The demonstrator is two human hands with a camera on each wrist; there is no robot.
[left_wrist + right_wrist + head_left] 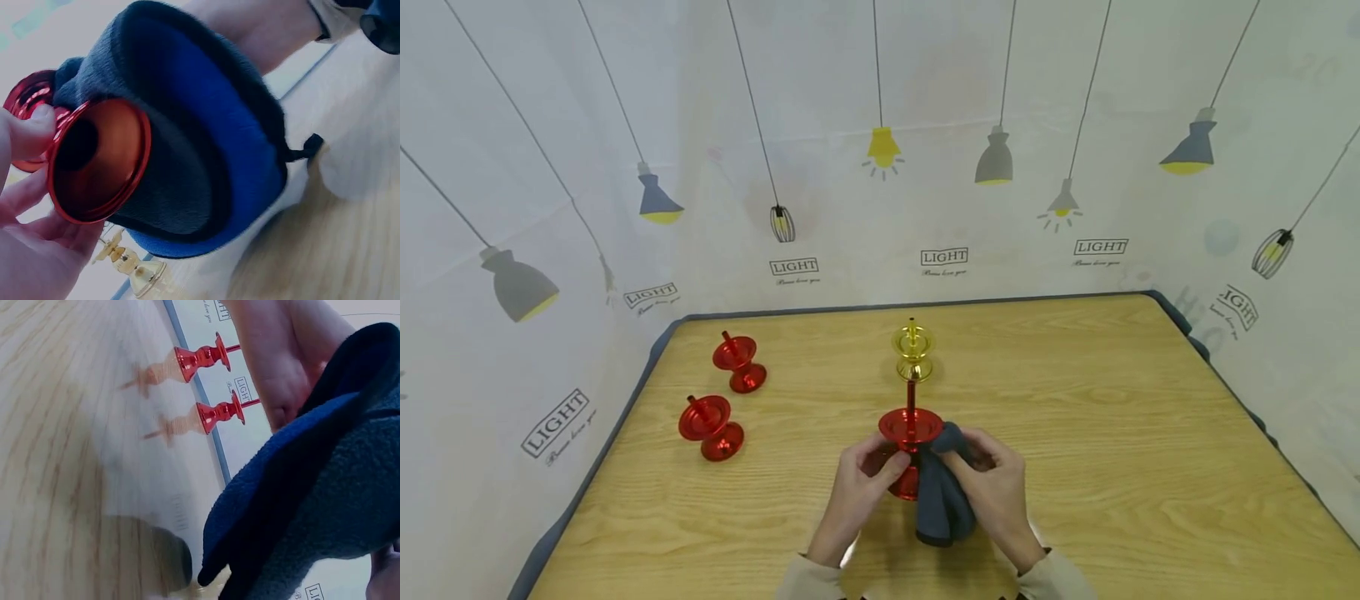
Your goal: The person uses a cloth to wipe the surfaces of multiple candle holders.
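Observation:
A shiny red candle holder (911, 427) with a thin upright stem is held up off the table near its front middle. My left hand (862, 487) grips it around the waist, thumb in front. In the left wrist view the hollow base of the red candle holder (100, 165) faces the camera. My right hand (998, 483) pinches a dark blue cloth (942, 500) against the right side of the holder. The cloth (312, 487) hangs down in folds and hides most of the right fingers in the right wrist view.
Two more red candle holders (747, 377) (721, 442) stand on the left of the wooden table (1120, 417). A gold candle holder (913, 367) stands just behind the held one. A white curtain (842, 75) printed with lamps surrounds the table's far and side edges.

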